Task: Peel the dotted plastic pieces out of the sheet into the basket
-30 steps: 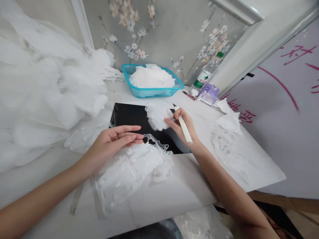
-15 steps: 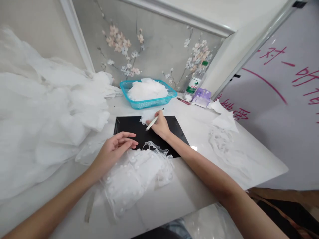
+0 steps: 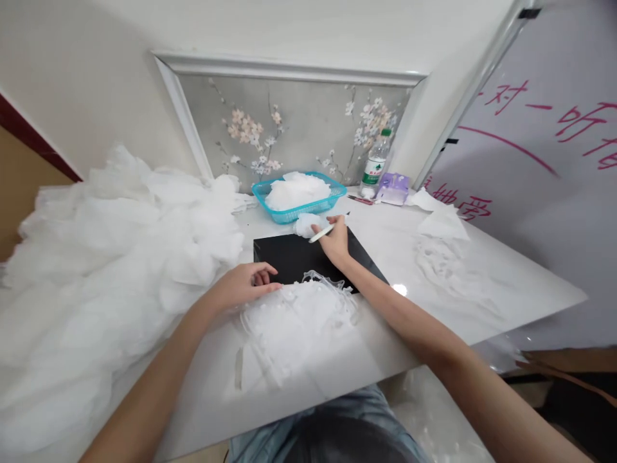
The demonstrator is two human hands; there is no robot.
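My right hand [image 3: 333, 241] is closed around a slim white pen-shaped tool [image 3: 321, 233], held slantwise over the far edge of a black board [image 3: 294, 257]. Its thumb and fingertips are beside a small white sheer fabric piece [image 3: 307, 225] just in front of the blue basket; I cannot tell whether they pinch it. At the board's near left corner rests my left hand [image 3: 250, 283], fingers loosely bent and thumb stretched apart. That thumb touches or lies just above the edge of a white sheer cut piece with loose trimmings [image 3: 299, 321], which overlaps the board's near edge.
A large heap of white sheer fabric [image 3: 144, 257] covers the table's left side. At the back stand a blue basket [image 3: 289, 215] of white pieces, a water bottle [image 3: 375, 167] and a purple packet [image 3: 393, 188]. Near them lies a red-handled tool [image 3: 360, 200]. White scraps [image 3: 443, 257] lie at right.
The view has tilted and shifted. My right hand has carried or pushed the small white piece off the board toward the basket. My left fingers have curled and come down by the near cut piece.
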